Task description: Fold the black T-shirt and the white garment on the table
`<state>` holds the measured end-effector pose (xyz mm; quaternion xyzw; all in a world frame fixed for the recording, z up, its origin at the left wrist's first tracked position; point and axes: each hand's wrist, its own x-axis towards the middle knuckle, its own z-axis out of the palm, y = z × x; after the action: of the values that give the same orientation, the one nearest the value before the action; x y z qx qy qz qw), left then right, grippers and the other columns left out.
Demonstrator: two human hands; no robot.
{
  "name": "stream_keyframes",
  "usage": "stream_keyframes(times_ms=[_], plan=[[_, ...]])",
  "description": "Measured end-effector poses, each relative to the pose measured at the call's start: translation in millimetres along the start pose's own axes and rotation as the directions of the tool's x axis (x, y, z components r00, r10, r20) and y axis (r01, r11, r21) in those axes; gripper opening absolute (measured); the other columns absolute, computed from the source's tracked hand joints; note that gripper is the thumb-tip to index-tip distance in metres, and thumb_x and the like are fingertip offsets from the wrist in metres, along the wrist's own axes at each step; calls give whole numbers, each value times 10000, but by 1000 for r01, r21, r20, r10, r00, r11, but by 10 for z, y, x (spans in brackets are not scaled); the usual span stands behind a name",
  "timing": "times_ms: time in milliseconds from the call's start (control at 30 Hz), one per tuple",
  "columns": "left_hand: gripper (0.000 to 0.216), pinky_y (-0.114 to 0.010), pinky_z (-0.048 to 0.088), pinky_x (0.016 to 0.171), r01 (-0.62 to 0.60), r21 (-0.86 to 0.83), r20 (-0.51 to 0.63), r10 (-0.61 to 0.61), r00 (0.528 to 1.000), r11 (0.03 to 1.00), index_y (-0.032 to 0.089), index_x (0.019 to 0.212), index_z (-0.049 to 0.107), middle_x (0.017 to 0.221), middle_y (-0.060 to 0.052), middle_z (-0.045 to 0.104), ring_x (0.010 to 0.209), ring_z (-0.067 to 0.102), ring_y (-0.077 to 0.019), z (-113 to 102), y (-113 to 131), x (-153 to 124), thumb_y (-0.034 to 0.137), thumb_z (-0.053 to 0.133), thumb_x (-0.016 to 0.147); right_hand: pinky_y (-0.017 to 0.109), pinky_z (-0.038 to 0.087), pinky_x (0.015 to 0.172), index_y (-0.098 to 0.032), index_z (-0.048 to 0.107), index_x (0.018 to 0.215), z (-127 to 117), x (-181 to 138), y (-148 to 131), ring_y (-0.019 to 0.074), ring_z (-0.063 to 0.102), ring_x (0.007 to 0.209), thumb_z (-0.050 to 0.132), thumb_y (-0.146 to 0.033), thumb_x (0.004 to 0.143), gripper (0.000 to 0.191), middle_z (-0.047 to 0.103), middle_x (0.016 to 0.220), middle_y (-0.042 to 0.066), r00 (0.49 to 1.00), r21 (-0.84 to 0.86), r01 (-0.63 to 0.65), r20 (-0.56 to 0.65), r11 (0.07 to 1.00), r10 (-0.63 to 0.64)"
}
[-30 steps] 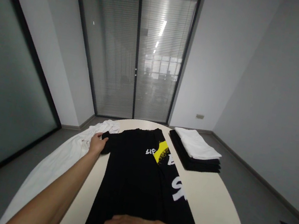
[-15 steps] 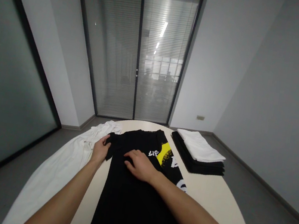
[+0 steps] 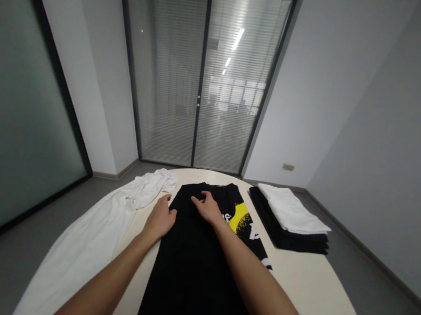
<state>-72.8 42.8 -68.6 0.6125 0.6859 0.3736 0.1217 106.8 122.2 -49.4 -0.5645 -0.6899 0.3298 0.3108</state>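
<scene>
A black T-shirt (image 3: 192,272) with a yellow patch and white lettering down its right side lies lengthwise before me on the table. My left hand (image 3: 159,220) rests at the shirt's upper left edge, thumb and fingers apart, close to the shoulder. Over the upper chest is my right hand (image 3: 208,208), its thumb and fingers spread, partly covering the white lettering. Whether it touches the fabric, I cannot tell. No sleeve sticks out on the left side of the shirt.
Crumpled white cloth (image 3: 88,244) runs along the table's left edge. At the back right stands a stack of folded black garments (image 3: 293,241), topped by a folded white one (image 3: 290,210). The pale table (image 3: 325,303) has a rounded edge. Beyond it are glass doors with blinds (image 3: 223,127).
The left sleeve, held out by my left hand before, now lies folded inward. My left hand has moved right and let go of it. My right hand has shifted farther up the shirt.
</scene>
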Motion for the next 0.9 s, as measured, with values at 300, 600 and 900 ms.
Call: stream_keyframes(times_ms=[300, 600, 900], plan=[[628, -370, 427, 1042, -6, 83, 45, 3, 999, 997, 106, 1411, 436, 1239, -152, 661, 1189, 594, -268, -35, -141, -231, 245, 656, 839, 298, 502, 795, -199, 663, 1101, 86, 163, 197, 182, 679, 824, 580, -174, 854, 262, 722, 882, 39, 987, -19, 48, -153, 999, -50], [454, -381, 448, 1004, -192, 194, 43, 188, 981, 962, 145, 1259, 598, 1209, -109, 654, 1146, 564, -274, -75, -86, -341, 229, 682, 821, 339, 507, 887, -180, 681, 1005, -1, 212, 440, 191, 675, 903, 521, -176, 877, 205, 723, 956, 60, 955, 27, 174, -247, 984, -162], [252, -344, 471, 866, -101, 212, -32, 110, 993, 972, 204, 1119, 656, 957, -42, 710, 955, 619, -239, -78, -108, -298, 218, 639, 868, 380, 458, 1004, -220, 698, 1037, 22, 111, 518, 203, 636, 1046, 608, -211, 818, 237, 697, 1087, 46, 892, 39, 408, -231, 912, -389]])
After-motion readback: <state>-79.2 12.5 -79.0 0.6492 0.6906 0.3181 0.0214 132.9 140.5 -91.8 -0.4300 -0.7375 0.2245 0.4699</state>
